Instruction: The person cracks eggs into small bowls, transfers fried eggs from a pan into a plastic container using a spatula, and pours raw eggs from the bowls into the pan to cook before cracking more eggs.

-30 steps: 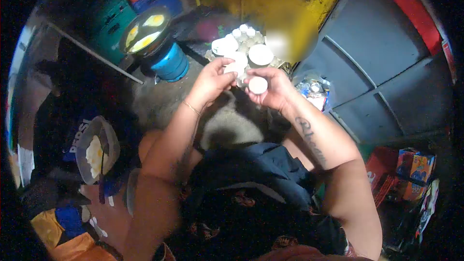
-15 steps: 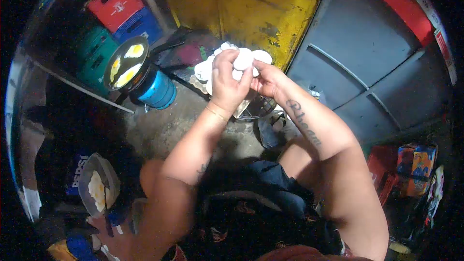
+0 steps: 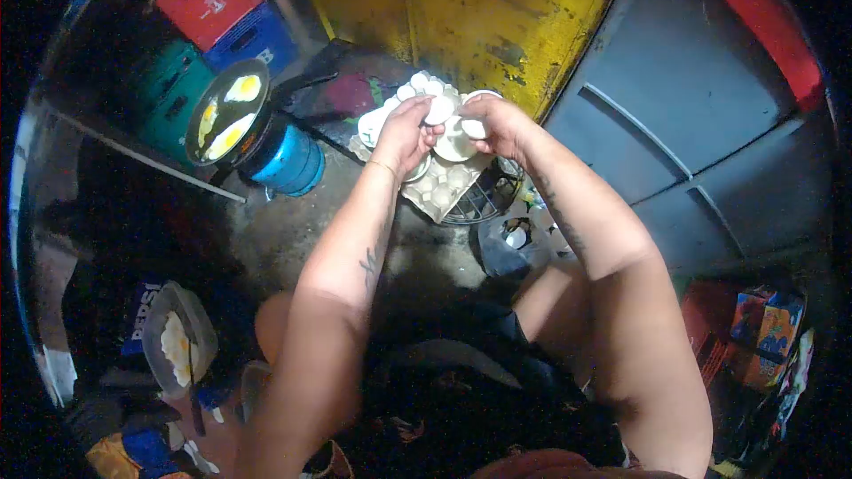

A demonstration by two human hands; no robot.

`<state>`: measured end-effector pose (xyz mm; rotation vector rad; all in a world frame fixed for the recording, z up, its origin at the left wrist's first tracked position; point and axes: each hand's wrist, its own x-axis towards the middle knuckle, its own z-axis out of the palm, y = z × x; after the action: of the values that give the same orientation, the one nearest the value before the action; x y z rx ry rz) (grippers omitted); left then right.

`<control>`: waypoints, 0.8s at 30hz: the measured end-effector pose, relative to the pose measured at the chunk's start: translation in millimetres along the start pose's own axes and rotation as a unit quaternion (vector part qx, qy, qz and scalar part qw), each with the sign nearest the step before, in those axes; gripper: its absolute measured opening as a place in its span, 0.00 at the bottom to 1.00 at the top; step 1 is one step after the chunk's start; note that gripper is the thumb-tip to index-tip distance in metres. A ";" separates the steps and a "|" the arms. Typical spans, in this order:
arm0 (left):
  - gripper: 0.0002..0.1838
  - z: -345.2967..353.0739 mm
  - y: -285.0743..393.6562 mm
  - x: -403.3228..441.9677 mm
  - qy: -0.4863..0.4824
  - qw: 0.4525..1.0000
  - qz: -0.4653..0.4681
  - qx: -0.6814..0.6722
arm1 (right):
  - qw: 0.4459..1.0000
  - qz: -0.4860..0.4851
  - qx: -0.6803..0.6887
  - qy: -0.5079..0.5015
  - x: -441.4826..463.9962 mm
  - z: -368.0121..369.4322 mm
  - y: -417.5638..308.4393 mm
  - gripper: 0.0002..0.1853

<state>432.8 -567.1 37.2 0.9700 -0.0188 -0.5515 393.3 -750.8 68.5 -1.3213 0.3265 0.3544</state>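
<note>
My left hand (image 3: 406, 135) is closed on a white eggshell piece (image 3: 439, 110). A second white eggshell piece (image 3: 474, 129) is between the fingers of my right hand (image 3: 499, 124), a short way to the right. Just below both hands is a pale bowl (image 3: 454, 147), its contents hard to make out. The bowl rests on or by a cardboard egg tray (image 3: 442, 188), and several white eggs (image 3: 422, 85) sit at the tray's far end. To the left, a dark frying pan (image 3: 206, 96) holds three frying eggs (image 3: 242, 89).
The pan stands over a blue gas cylinder (image 3: 293, 164). Stacked crates (image 3: 210, 2) are behind it. A plastic tub (image 3: 206, 328) with fried eggs lies at lower left. A plastic bag (image 3: 499, 253) with shells sits near my knee. Yellow (image 3: 497, 9) and grey panels (image 3: 683, 62) bound the far side.
My hands were together around a white egg; now they are apart, each with a piece of shell, over the bowl. More of the egg tray shows below them.
</note>
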 end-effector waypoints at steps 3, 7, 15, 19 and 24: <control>0.12 4.4 -1.3 4.6 -0.019 0.999 -0.017 0.033 | 0.994 -0.024 -0.109 0.017 -8.1 -1.1 0.9 0.21; 0.14 0.4 -7.3 20.6 -0.097 0.976 -0.007 0.197 | 0.975 -0.126 -0.182 -0.018 23.5 -27.0 18.0 0.20; 0.24 4.4 -18.4 21.2 -0.040 0.763 0.242 0.599 | 0.952 -0.199 -0.230 0.017 40.7 -33.9 33.2 0.23; 0.25 8.7 -24.1 21.2 -0.045 0.725 0.199 0.658 | 0.909 -0.177 -0.374 0.054 25.6 -25.4 22.4 0.25; 0.21 11.7 -29.8 23.6 -0.048 0.689 0.171 0.703 | 0.875 -0.160 -0.452 0.068 28.0 -24.1 27.7 0.25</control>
<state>437.3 -600.0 15.2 2.3806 -0.8190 -0.1350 405.9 -766.7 27.0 -2.2964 0.0312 0.1188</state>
